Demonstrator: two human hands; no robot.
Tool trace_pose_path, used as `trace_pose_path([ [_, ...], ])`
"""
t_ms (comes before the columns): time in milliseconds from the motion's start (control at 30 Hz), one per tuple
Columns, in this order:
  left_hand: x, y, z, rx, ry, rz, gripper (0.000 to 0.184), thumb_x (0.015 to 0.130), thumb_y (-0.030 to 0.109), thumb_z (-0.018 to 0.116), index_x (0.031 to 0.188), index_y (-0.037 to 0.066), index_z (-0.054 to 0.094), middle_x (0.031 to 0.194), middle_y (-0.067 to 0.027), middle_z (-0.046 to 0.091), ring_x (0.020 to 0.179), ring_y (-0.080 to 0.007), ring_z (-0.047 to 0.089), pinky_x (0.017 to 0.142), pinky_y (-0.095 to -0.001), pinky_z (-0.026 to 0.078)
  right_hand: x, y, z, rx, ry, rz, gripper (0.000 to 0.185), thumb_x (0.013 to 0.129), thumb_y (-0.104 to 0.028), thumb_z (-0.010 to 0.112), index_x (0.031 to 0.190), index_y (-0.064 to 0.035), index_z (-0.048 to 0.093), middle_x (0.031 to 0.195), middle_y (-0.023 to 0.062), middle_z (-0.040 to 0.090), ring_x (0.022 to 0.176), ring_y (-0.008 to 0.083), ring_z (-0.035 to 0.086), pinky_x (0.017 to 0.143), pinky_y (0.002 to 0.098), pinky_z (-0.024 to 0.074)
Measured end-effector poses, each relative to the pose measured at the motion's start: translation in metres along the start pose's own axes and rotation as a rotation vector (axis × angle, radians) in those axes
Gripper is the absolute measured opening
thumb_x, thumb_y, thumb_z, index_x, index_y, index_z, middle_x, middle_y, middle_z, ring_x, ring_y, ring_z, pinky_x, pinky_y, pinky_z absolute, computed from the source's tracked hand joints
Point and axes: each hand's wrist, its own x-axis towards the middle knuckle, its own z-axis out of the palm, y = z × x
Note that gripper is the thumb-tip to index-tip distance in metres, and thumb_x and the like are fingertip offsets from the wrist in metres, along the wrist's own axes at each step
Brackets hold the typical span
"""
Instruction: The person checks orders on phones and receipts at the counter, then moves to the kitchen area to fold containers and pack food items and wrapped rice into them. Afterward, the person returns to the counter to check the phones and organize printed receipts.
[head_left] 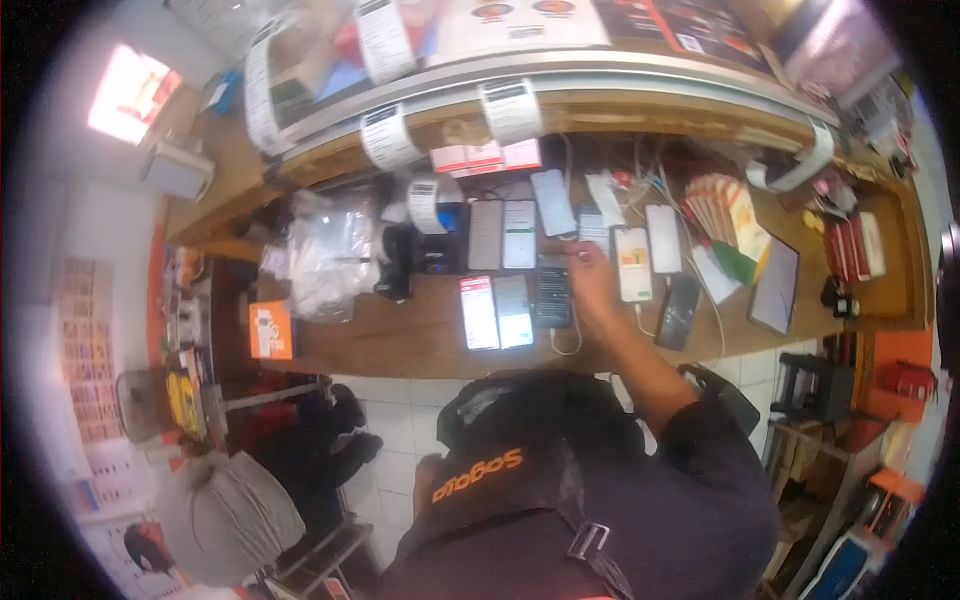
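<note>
At the left of the wooden desk [400, 340], an orange box [271, 332] lies near crumpled clear plastic [330, 250] with blurred contents, while the left hand is out of sight. In the middle lie several phones, among them a bright-screened phone [514, 312] and a dark-screened phone [553, 297], and just beside the latter the right hand [590, 265], fingers bent, partly covers a smaller phone [591, 224]; I cannot tell whether it grips anything. Farther right, fanned leaflets [722, 212] overlap, their print illegible, near a tablet [776, 287].
</note>
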Motion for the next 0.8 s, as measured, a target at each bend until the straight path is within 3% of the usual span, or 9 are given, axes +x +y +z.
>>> trace_pose_path([
  [33, 0.006, -0.001, -0.002, -0.016, 0.005, 0.013, 0.029, 0.084, 0.008, 0.053, 0.11, 0.0, 0.063, 0.099, -0.0136, 0.068, 0.087, -0.0201, 0.067, 0.067, -0.0332, 0.053, 0.018, 0.036, 0.042, -0.025, -0.061, -0.499, 0.023, 0.079, -0.01, 0.064, 0.101, -0.0025, 0.064, 0.082, 0.0113, 0.062, 0.079, 0.0264, 0.061, 0.072, 0.034, 0.0495],
  [133, 0.025, -0.007, -0.011, -0.069, 0.021, 0.04, 0.029, 0.084, 0.007, 0.053, 0.11, 0.0, 0.063, 0.099, -0.0133, 0.068, 0.086, -0.0187, 0.067, 0.065, -0.0324, 0.053, 0.01, 0.006, 0.137, -0.147, -0.335, -0.536, 0.048, 0.077, -0.013, 0.07, 0.123, -0.0058, 0.057, 0.097, 0.0111, 0.058, 0.08, 0.0218, 0.059, 0.075, 0.033, 0.0488],
  [267, -0.01, 0.042, -0.005, -0.071, 0.185, 0.063, 0.028, 0.084, 0.01, 0.053, 0.109, 0.001, 0.063, 0.092, -0.0103, 0.068, 0.077, -0.0169, 0.067, 0.06, -0.0301, 0.051, 0.024, -0.025, 0.213, -0.155, -0.174, -0.625, 0.042, 0.071, -0.016, 0.075, 0.107, -0.0006, 0.061, 0.099, 0.018, 0.053, 0.097, 0.0342, 0.055, 0.082, 0.0396, 0.0458],
  [500, -0.006, 0.063, -0.003, -0.082, 0.28, 0.139, 0.027, 0.088, 0.017, 0.052, 0.101, -0.003, 0.066, 0.092, -0.0134, 0.068, 0.074, -0.0187, 0.065, 0.067, -0.0308, 0.05, -0.009, 0.002, 0.233, -0.192, -0.366, -0.548, 0.022, 0.073, -0.014, 0.072, 0.092, -0.0052, 0.067, 0.077, 0.0112, 0.06, 0.074, 0.0313, 0.058, 0.068, 0.0402, 0.0468],
  [567, -0.012, 0.154, -0.005, -0.034, 0.344, 0.311, 0.019, 0.089, 0.012, 0.057, 0.1, -0.001, 0.065, 0.079, -0.0052, 0.065, 0.07, -0.0118, 0.056, 0.065, -0.0258, 0.045, -0.019, 0.01, 0.242, -0.249, -0.2, -0.877, 0.027, 0.074, -0.015, 0.072, 0.1, -0.0069, 0.067, 0.078, 0.0115, 0.062, 0.076, 0.0307, 0.059, 0.068, 0.0422, 0.0456],
  [600, -0.023, 0.213, -0.005, -0.171, 0.355, 0.367, 0.022, 0.086, 0.008, 0.056, 0.104, -0.003, 0.064, 0.089, -0.0144, 0.067, 0.081, -0.0232, 0.062, 0.076, -0.0339, 0.049, -0.035, 0.003, 0.243, -0.245, -0.211, -0.881, 0.027, 0.074, -0.015, 0.072, 0.1, -0.0069, 0.067, 0.078, 0.0115, 0.062, 0.076, 0.0307, 0.059, 0.068, 0.0422, 0.0456],
  [700, -0.074, 0.357, -0.004, 0.271, 0.751, 0.882, 0.028, 0.081, 0.005, 0.06, 0.108, 0.001, 0.062, 0.099, -0.0173, 0.064, 0.094, -0.0284, 0.06, 0.086, -0.0369, 0.046, -0.102, -0.024, 0.222, -0.159, -0.457, -1.054, 0.023, 0.072, -0.023, 0.075, 0.083, -0.0046, 0.067, 0.077, 0.0164, 0.061, 0.072, 0.0334, 0.059, 0.064, 0.0434, 0.0448],
  [733, -0.09, 0.391, -0.001, 0.424, 0.867, 1.097, 0.03, 0.078, 0.005, 0.061, 0.108, 0.002, 0.062, 0.098, -0.0171, 0.064, 0.095, -0.0289, 0.059, 0.089, -0.0377, 0.044, -0.119, -0.038, 0.199, -0.254, -0.868, -0.817, 0.023, 0.072, -0.02, 0.073, 0.088, -0.0045, 0.067, 0.081, 0.0165, 0.062, 0.076, 0.0325, 0.061, 0.066, 0.0434, 0.046],
  [800, -0.103, 0.437, 0.0, 0.557, 0.53, 1.283, 0.038, 0.074, 0.005, 0.061, 0.112, 0.004, 0.061, 0.105, -0.0186, 0.062, 0.102, -0.0325, 0.055, 0.095, -0.0417, 0.04, -0.128, -0.03, 0.166, -0.3, -1.352, -0.566, 0.028, 0.072, -0.014, 0.067, 0.098, -0.004, 0.065, 0.089, 0.0162, 0.065, 0.085, 0.0305, 0.063, 0.072, 0.0418, 0.0485],
])
